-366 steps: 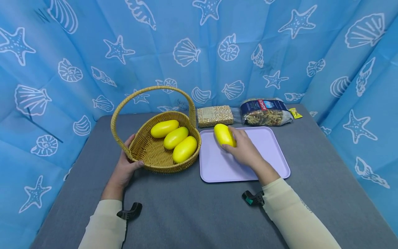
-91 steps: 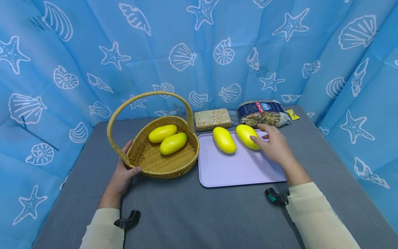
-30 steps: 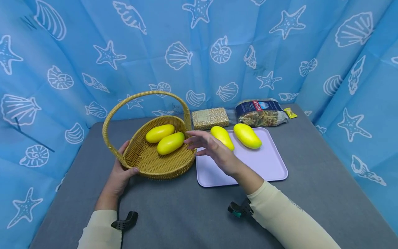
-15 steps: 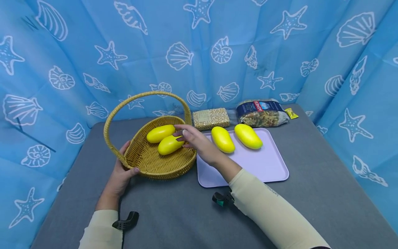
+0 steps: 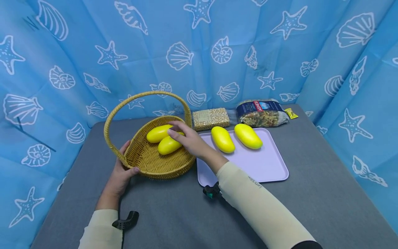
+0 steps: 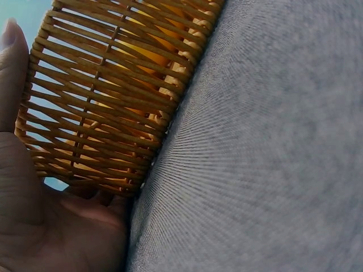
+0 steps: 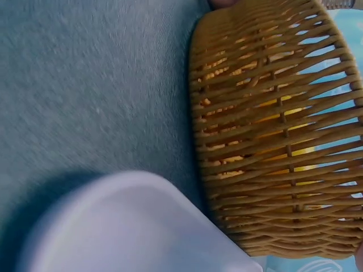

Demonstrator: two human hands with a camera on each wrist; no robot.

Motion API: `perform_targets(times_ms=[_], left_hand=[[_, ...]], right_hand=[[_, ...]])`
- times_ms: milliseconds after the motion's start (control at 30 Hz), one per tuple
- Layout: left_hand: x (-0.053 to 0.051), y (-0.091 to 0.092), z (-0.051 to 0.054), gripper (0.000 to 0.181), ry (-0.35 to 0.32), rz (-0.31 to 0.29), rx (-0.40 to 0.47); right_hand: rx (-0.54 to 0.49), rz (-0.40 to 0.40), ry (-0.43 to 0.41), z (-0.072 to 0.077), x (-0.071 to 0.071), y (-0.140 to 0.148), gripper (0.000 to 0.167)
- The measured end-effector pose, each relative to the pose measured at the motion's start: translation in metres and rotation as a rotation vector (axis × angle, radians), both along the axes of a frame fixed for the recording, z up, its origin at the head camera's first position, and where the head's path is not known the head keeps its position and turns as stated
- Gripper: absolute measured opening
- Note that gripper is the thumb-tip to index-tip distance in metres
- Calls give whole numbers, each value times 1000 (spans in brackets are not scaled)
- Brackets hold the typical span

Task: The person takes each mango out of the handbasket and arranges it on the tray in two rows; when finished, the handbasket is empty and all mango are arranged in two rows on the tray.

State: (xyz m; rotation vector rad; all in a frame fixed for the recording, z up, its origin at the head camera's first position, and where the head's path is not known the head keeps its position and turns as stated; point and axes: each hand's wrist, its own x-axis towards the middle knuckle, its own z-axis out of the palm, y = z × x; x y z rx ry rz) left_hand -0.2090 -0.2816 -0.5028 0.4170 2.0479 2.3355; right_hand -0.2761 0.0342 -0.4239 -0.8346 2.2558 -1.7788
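A wicker basket (image 5: 164, 173) with a tall handle stands at the left, and my left hand (image 5: 120, 174) grips its near left rim. In the left wrist view the thumb lies along the outside of the weave (image 6: 102, 96). Inside the basket are two yellow oval fruits, a rear one (image 5: 157, 134) and a nearer one (image 5: 168, 146). My right hand (image 5: 191, 140) reaches over the basket's right side, its fingers bent over the nearer fruit; whether they touch it is unclear. The right wrist view shows the basket's outer side (image 7: 278, 130), not the fingers.
Right of the basket lies a lilac tray (image 5: 255, 173) with two yellow fruits (image 5: 223, 139) (image 5: 248, 136) near its back edge. Behind stand a bag of grains (image 5: 211, 118), a pasta bag (image 5: 262, 113) and a small yellow packet (image 5: 291, 113), before a blue curtain (image 5: 149, 45).
My right hand has gone from the tray's right fruit leftward to the basket, passing over the tray. Since the earliest frame, one fruit has moved from basket to tray. The left hand keeps its grip.
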Motion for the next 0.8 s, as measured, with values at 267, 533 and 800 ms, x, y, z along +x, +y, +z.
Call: perform_targets(times_ms=[267, 533, 800], left_hand=[[0, 0, -1, 101, 0, 2, -10], [0, -1, -1, 100, -1, 4, -7], [0, -2, -2, 100, 3, -9, -3]], right_hand=[[335, 53, 64, 4, -3, -7, 82], [595, 55, 141, 4, -2, -18, 85], [787, 24, 228, 1, 4, -25, 62]])
